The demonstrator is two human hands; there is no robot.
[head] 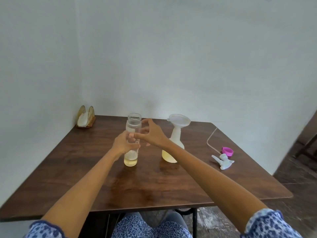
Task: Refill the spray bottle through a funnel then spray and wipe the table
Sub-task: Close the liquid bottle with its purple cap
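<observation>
Wood surface: a dark brown table (154, 182) carries everything; its far left corner sits in the corner of two pale walls.
Clear bottle: a tall transparent bottle (133, 127) stands upright near the middle of the table, slightly toward the left edge, its threaded mouth open, with a shallow layer of yellowish liquid at the bottom.
Left hand: the left hand (122, 143) grips the clear bottle around its middle, fingers curled round the body from the left side.
Right hand: the right hand (151, 133) is at the bottle's upper right side, fingers spread and bent; the thumb tip lies against the glass, while the other fingers hold nothing that can be made out.
Spray bottle: a white spray bottle (175, 146) stands upright just right of the clear bottle, partly behind the right wrist, with yellow liquid in its lower part.
Funnel: a white funnel (179, 120) sits in the spray bottle's neck.
Spray head: the white trigger head (223, 161) lies on its side near the right edge, its thin tube (210, 136) curving toward the far edge.
Pink cap: a pink cap (227, 151) lies just behind the trigger head.
Napkin holder: a golden holder with white napkins (85, 117) stands in the far left corner.
</observation>
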